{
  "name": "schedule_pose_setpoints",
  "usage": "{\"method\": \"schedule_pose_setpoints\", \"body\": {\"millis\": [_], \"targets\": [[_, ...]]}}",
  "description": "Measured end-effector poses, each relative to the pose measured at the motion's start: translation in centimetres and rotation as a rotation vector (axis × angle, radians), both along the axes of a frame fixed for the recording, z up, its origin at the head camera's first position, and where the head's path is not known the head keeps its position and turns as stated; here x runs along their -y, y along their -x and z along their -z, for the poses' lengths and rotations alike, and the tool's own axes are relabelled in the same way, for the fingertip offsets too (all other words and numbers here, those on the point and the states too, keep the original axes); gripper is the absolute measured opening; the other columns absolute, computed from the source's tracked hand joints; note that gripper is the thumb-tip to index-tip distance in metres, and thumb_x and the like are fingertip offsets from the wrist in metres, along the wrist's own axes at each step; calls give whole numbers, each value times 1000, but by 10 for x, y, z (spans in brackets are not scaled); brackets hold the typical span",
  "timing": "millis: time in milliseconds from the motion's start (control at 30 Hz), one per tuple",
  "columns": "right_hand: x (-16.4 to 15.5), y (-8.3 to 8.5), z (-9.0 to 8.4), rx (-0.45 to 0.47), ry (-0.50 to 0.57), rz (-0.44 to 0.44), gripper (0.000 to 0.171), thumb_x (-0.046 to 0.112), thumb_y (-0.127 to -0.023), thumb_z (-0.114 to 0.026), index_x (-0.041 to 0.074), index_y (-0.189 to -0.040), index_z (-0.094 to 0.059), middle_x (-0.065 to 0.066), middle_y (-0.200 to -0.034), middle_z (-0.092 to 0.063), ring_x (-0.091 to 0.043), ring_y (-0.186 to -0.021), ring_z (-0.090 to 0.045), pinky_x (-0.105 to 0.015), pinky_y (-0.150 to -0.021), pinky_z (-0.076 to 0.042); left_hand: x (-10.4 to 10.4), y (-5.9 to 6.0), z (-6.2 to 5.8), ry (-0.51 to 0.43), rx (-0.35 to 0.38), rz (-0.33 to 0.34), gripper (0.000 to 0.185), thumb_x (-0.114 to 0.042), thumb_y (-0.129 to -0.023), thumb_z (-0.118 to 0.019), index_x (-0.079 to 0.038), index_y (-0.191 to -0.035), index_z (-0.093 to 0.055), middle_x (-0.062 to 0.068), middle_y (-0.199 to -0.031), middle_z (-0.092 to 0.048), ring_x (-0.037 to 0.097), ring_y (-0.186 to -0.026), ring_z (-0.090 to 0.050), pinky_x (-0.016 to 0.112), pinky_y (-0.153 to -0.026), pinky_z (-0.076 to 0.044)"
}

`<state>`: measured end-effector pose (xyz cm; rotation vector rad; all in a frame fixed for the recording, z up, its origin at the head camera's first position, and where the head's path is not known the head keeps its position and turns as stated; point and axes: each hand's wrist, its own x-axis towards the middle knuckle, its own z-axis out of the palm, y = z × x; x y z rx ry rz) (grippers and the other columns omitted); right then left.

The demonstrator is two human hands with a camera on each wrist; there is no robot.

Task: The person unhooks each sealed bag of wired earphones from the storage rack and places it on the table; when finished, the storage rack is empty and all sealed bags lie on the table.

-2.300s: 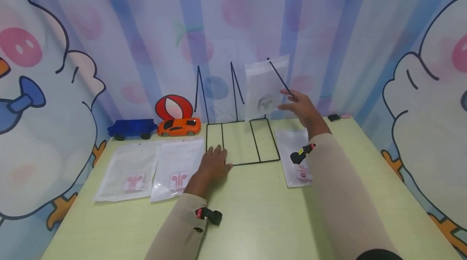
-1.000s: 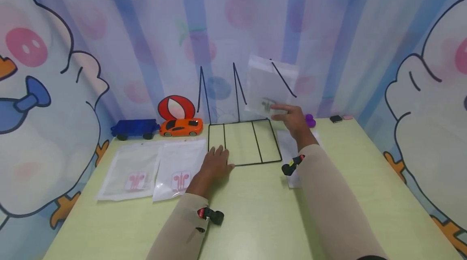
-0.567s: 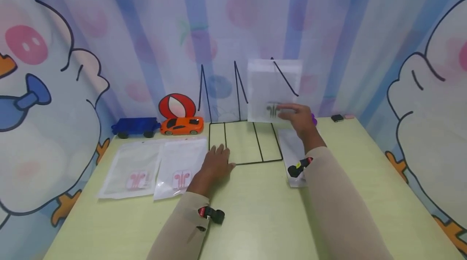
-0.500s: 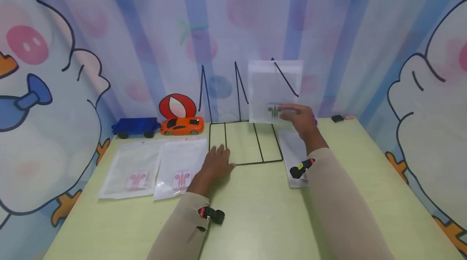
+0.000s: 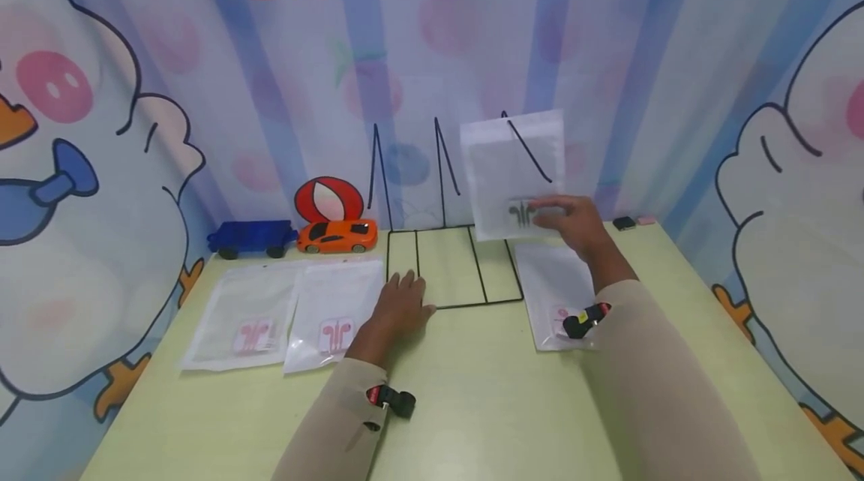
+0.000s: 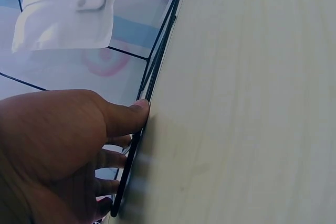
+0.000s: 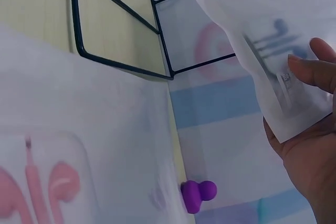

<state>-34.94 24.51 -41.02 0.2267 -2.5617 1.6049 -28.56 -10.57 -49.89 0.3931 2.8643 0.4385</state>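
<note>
1. a pale green table top (image 5: 472, 406) carries everything, and a black wire rack with a flat base frame and upright dividers (image 5: 448, 271) stands toward its far edge, before a printed curtain backdrop.
2. the rack is judged stiff and light – likely to skid on the smooth top if nudged, so it is best steadied at the front rail of its base. the left hand (image 5: 400, 307) lies flat there, fingers straight, the thumb (image 6: 126, 116) pressed against the wire; nothing is gripped.
3. a translucent white plastic pouch with dark earphones inside (image 5: 516, 173) is held upright in the air, above the rack's right compartment and in front of the right-most divider. it is pinched at its lower right part, just beside the earphones, by the right hand (image 5: 570, 222), thumb in front and palm behind as the right wrist view shows (image 7: 310, 124).
4. the pouch is judged very light, limp and slippery; the film would buckle if held by a far corner, so the weighted lower part – where the earphones sit – is the sound place to hold it.
5. a similar pouch with pink earphones (image 5: 556, 293) lies flat right of the rack, and two more pouches (image 5: 290, 312) lie side by side to the left.
6. an orange toy car (image 5: 335, 235) and a blue toy truck (image 5: 248, 238) are parked at the far left edge, and a small purple knob-shaped piece (image 7: 198, 193) sits by the curtain.
</note>
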Motion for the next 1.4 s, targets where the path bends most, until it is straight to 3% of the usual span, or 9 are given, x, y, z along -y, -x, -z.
{"method": "schedule_pose_setpoints", "body": {"millis": [433, 633, 767, 933, 1133, 1267, 1400], "targets": [[-19, -21, -14, -25, -90, -23, 37, 11, -100, -77, 5, -136, -76, -24, -151, -66, -46, -137, -65, -60, -109, -55, 1, 1, -1, -2, -5, -5, 67, -37, -112, -60, -3, -167, -40, 22, -180, -30, 47, -168, -23, 58, -139, -21], [-28, -30, -14, -56, -104, -34, 37, 10, -100, -77, 3, -135, -76, -26, -145, -70, -46, -129, -71, -41, -97, -61, 0, 0, 0, 1, -17, 8, 67, -36, -112, -60, -2, -166, -40, 23, -179, -31, 47, -168, -23, 58, -139, -21], [-33, -37, -15, -37, -113, -44, 38, 12, -101, -77, 2, -137, -75, -27, -142, -71, -44, -125, -72, -27, -90, -58, 0, -2, -1, -3, -24, 13, 66, -35, -112, -60, -1, -166, -41, 23, -178, -31, 47, -168, -24, 58, -139, -21], [-37, -46, -16, -35, -120, -44, 38, 13, -101, -76, 1, -137, -74, -29, -142, -70, -44, -124, -71, -25, -89, -57, 0, -1, -2, 5, -22, 5, 66, -36, -113, -59, -2, -166, -41, 22, -179, -31, 47, -168, -24, 58, -139, -22], [-43, -56, -9, -125, -145, -61, 34, 12, -101, -76, 1, -133, -76, -30, -135, -73, -46, -117, -76, -24, -84, -59, 0, 0, -2, 5, -17, 6, 66, -36, -112, -60, -2, -166, -41, 22, -178, -32, 48, -167, -25, 59, -138, -22], [-46, -63, -4, -162, -143, -77, 33, 14, -101, -77, 1, -132, -77, -30, -133, -74, -24, -106, -79, -22, -82, -60, 0, 0, -1, 0, -19, 2, 65, -36, -112, -60, -2, -165, -42, 22, -178, -32, 48, -167, -25, 59, -138, -22], [-48, -71, -2, -172, -146, -59, 32, 15, -101, -79, 2, -130, -79, -28, -131, -76, 2, -98, -71, -20, -81, -59, 0, 0, 1, 1, -18, 1, 66, -36, -112, -60, -2, -166, -41, 22, -179, -32, 47, -167, -25, 59, -138, -22]]}}
